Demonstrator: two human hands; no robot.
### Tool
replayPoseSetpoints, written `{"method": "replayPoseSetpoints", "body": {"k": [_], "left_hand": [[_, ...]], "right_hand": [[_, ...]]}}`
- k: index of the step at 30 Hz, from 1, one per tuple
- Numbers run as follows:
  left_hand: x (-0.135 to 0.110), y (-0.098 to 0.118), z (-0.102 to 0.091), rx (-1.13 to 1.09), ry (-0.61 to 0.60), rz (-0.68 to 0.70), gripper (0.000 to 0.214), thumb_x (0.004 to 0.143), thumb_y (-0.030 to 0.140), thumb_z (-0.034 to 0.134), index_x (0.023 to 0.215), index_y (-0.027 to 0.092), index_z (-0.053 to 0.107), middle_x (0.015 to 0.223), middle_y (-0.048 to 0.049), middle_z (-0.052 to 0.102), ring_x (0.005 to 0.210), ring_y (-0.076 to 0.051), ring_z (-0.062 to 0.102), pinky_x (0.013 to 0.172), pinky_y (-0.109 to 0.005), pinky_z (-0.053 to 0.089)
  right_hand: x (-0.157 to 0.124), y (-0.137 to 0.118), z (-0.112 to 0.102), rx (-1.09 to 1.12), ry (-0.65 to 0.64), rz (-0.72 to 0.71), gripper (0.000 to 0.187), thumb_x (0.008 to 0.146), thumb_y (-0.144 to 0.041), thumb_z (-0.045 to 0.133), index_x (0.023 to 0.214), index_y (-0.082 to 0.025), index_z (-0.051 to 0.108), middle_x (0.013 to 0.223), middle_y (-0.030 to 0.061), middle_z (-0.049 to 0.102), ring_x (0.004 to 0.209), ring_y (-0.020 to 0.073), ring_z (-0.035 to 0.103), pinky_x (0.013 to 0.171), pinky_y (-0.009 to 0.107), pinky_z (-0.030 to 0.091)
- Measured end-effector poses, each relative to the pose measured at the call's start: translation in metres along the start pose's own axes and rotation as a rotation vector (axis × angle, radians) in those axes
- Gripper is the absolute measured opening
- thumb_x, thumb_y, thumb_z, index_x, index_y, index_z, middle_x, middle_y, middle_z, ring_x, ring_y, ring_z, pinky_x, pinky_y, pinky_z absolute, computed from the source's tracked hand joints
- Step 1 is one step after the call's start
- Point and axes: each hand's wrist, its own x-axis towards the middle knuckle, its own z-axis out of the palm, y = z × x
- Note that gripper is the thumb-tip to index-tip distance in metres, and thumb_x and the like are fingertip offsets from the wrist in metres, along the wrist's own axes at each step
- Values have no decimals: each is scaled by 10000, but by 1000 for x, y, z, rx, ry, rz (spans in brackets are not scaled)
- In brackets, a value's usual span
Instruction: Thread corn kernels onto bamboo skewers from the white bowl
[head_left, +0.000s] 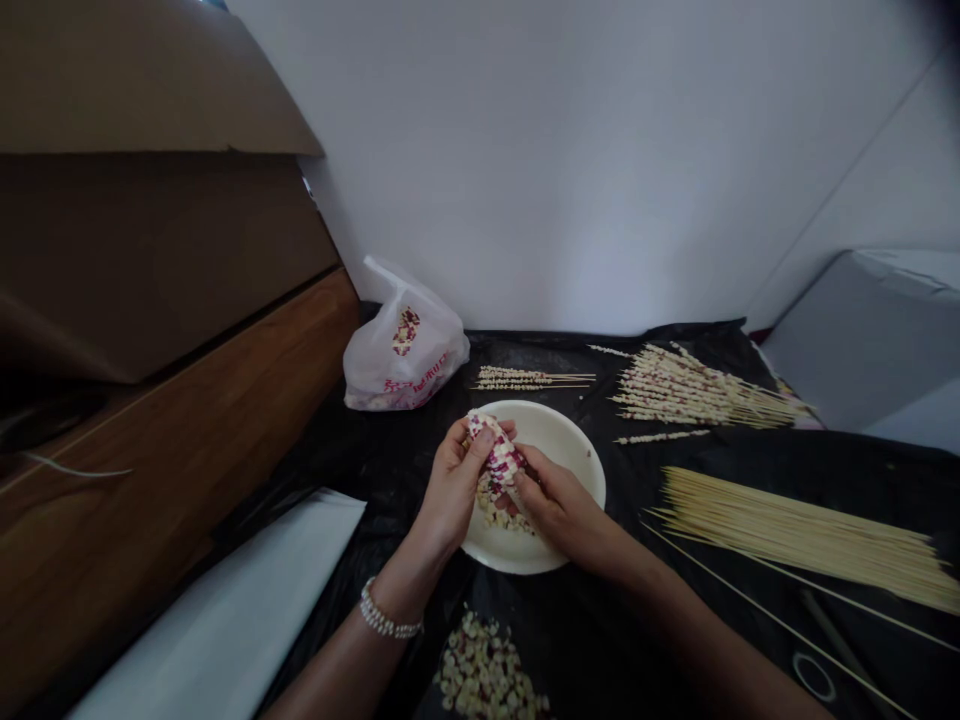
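Observation:
Both my hands hold an ear of corn (495, 450) with mixed white and purple kernels, over a cream bowl (585, 480). My left hand (455, 470) is closed around its left side, thumb lying across the kernels. At the lower right of the ear, my right hand (555, 498) has its fingers closed on it. Loose corn kernels (499, 515) lie in the bowl beneath, partly hidden by my hands. Another heap of kernels (487, 670) is on the black plastic sheet in front of the bowl.
A white plastic bag (405, 360) stands behind the bowl to the left. Kernel-threaded skewers (517, 378) lie behind it, with a larger pile of threaded skewers (675, 385) farther right. Bare bamboo sticks (802, 535) and a ring (814, 676) are at right. A cardboard box (150, 240) rises at left.

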Motion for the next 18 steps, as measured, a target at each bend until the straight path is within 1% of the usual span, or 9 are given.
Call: {"method": "replayPoseSetpoints", "body": {"k": [4, 8, 11, 14, 16, 18], "left_hand": [[-1, -2, 3, 34, 24, 11, 318, 797, 389, 687, 1001, 155, 618, 1046, -102, 717, 903, -206, 669, 836, -337, 505], [-5, -1, 8, 101, 53, 44, 293, 777, 367, 708, 956, 156, 613, 1020, -95, 722, 909, -205, 668, 858, -335, 497], [-7, 0, 11, 140, 62, 73, 294, 761, 358, 724, 952, 159, 623, 1027, -96, 720, 933, -215, 666, 858, -329, 494], [-8, 2, 11, 156, 62, 99, 305, 753, 364, 730, 959, 162, 630, 1044, -100, 716, 922, -220, 666, 826, -327, 501], [-6, 3, 9, 156, 69, 118, 302, 765, 372, 717, 962, 163, 626, 1050, -102, 715, 921, -218, 664, 815, -323, 501], [-3, 3, 5, 144, 81, 139, 291, 786, 376, 697, 969, 166, 612, 1057, -100, 712, 927, -212, 661, 821, -323, 498]], "right_hand": [[1, -3, 6, -144, 60, 26, 252, 911, -211, 424, 1133, -164, 531, 948, 97, 686, 824, 227, 628, 729, 327, 457], [1, -4, 10, -285, 128, 14, 221, 843, -137, 435, 1046, -146, 522, 896, 129, 674, 779, 244, 607, 714, 349, 438], [1, 3, 8, -281, 169, 4, 252, 777, -75, 423, 990, -163, 523, 918, 137, 669, 827, 258, 604, 748, 368, 443], [3, 13, 0, -237, 170, -20, 351, 708, -11, 391, 973, -188, 541, 934, 95, 680, 884, 233, 617, 810, 360, 458], [4, 18, -6, -205, 154, -43, 430, 678, 7, 387, 1011, -205, 557, 1003, 63, 683, 967, 208, 619, 882, 350, 455], [5, 20, -13, -142, 137, -57, 483, 678, 1, 393, 1071, -214, 575, 1110, 50, 670, 1071, 202, 597, 955, 365, 433]]}}
